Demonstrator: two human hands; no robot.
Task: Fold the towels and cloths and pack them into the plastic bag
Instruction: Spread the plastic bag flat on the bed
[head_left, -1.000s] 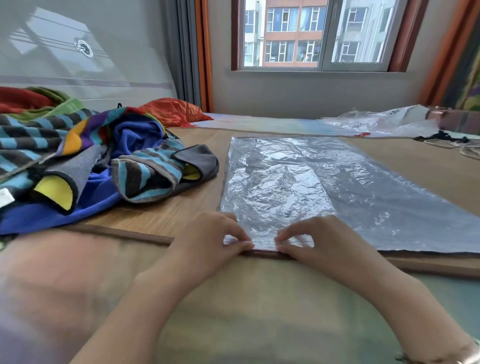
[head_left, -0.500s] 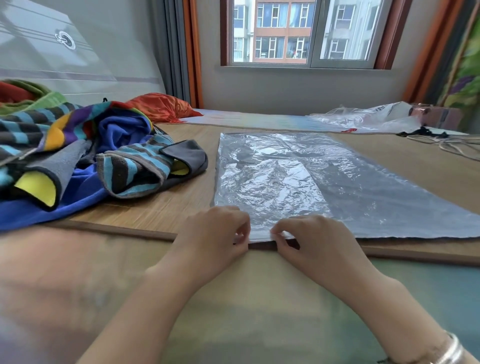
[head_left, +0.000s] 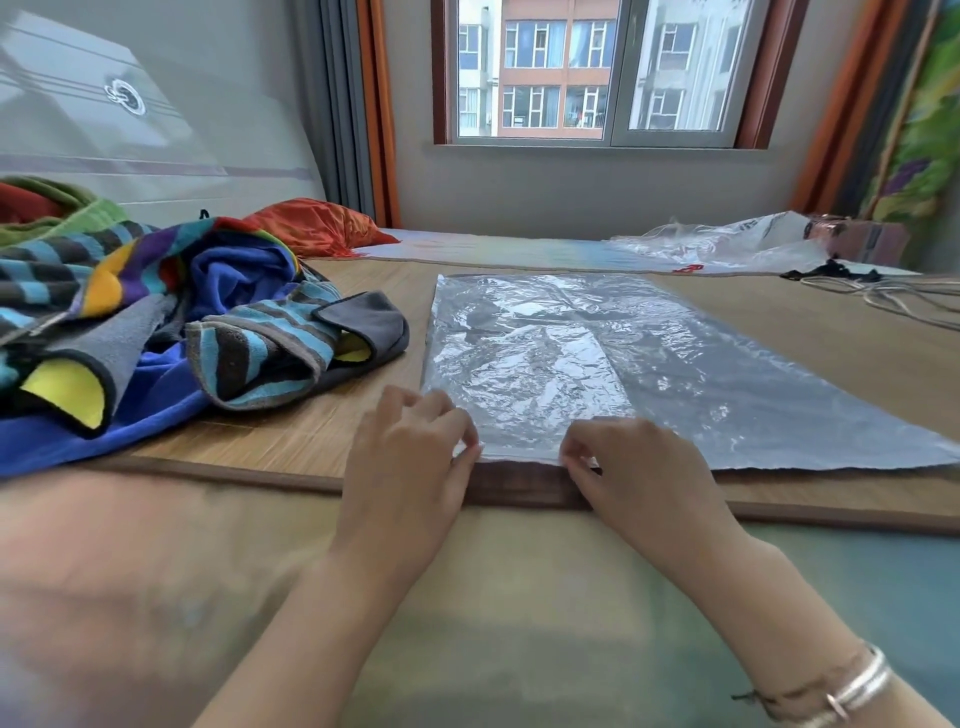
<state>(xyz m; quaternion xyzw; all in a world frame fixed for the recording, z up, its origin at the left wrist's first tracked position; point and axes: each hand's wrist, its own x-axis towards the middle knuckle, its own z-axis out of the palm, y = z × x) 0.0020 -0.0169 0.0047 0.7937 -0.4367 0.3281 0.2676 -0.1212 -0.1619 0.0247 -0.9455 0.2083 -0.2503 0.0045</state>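
Clear plastic bag lies flat on the bamboo mat, long axis running away toward the window. I see both hands at its near edge: left hand and right hand each pinch the film, equally near. Unfolded towels are heaped at the mat's left edge.

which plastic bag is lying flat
The plastic bag both hands pinch at its near edge lies flat; the other bag, far right by the window wall, is crumpled.
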